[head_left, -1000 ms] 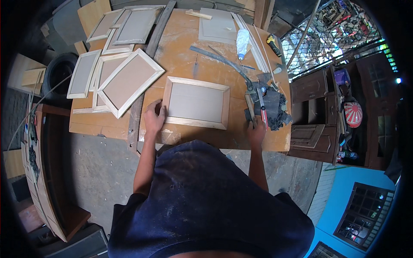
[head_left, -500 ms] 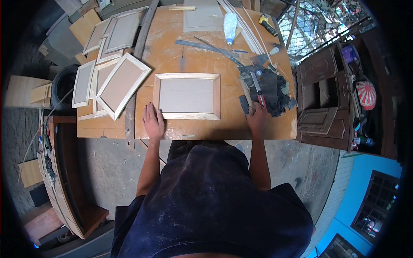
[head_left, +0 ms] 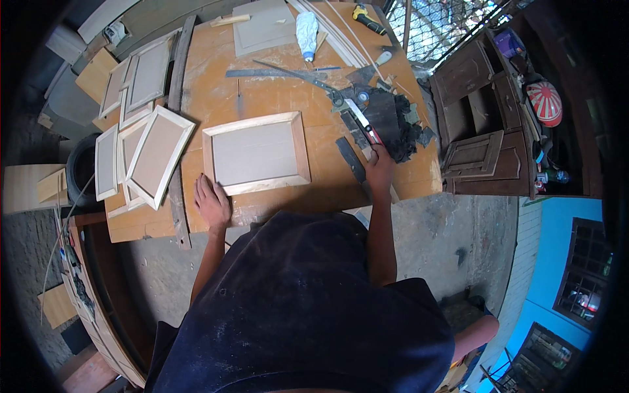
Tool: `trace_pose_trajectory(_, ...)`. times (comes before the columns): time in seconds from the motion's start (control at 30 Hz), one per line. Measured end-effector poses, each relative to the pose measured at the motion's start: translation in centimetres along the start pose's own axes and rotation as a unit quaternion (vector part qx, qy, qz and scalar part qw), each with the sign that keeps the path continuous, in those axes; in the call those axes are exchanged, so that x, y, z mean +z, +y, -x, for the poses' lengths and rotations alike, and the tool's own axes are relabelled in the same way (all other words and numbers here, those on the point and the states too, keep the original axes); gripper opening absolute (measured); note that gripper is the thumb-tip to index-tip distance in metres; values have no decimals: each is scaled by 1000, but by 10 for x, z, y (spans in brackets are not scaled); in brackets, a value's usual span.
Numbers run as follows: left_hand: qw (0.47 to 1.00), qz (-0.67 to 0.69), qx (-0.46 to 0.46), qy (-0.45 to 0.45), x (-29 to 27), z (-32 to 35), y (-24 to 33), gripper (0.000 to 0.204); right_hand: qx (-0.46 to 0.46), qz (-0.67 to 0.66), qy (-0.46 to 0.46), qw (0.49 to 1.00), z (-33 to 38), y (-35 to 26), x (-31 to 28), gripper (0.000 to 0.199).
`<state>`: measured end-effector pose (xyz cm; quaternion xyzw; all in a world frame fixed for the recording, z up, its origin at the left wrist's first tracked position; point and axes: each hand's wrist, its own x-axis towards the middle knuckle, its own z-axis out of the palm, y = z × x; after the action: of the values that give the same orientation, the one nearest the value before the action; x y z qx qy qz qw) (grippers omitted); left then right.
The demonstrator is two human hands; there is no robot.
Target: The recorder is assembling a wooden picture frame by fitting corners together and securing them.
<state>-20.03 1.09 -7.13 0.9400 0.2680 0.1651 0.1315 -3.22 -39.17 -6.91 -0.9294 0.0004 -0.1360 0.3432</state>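
A wooden frame with a pale grey panel (head_left: pixel 255 156) lies on the orange-brown worktable, turned slightly. My left hand (head_left: pixel 213 203) rests flat at its near left corner, fingers stretched out and touching the wood. Over at the right, my right hand (head_left: pixel 379 171) has its fingers curled at the red end of a slim red-and-white tool (head_left: pixel 362 119), which looks like a utility knife; part of it is hidden by the hand. A light wooden strip (head_left: pixel 394 194) shows beside that wrist. A dark flat block (head_left: pixel 350 159) lies just left of the hand.
Several similar frames (head_left: pixel 159 157) are stacked at the left, by a metal bar (head_left: pixel 177 209). Dark cloth scraps (head_left: pixel 396 124) lie at the right. Farther back are a metal square (head_left: pixel 282 73), a glue bottle (head_left: pixel 306 38) and a yellow-black tool (head_left: pixel 368 19). A brown cabinet (head_left: pixel 478 105) stands at right.
The view has turned and shifted. My right hand has moved from the wooden strip to the tool's red end. The strip now lies nearer the table's front edge. My left hand stays by the frame's corner.
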Motion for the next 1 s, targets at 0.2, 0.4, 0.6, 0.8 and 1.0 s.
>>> trace_pose_trajectory(0.2,1000,-3,-12,-16,-3,7,2,53,14,-178,-18,984,-11,-32,-17,24)
trace_pose_trajectory(0.4,999,0,-30,-13,-6,7,4,54,223,-382,-353,825,-27,-106,-45,29)
trace_pose_trajectory(0.6,999,1,-33,-5,-5,-3,7,53,163,-376,-463,786,2,-120,-30,39)
trace_pose_trajectory(0.8,1000,5,-30,-2,-2,6,4,52,209,-507,-422,722,9,-164,-64,46)
trace_pose_trajectory(1.0,999,5,-30,-16,-4,4,2,53,228,-459,-479,713,53,-152,-58,42)
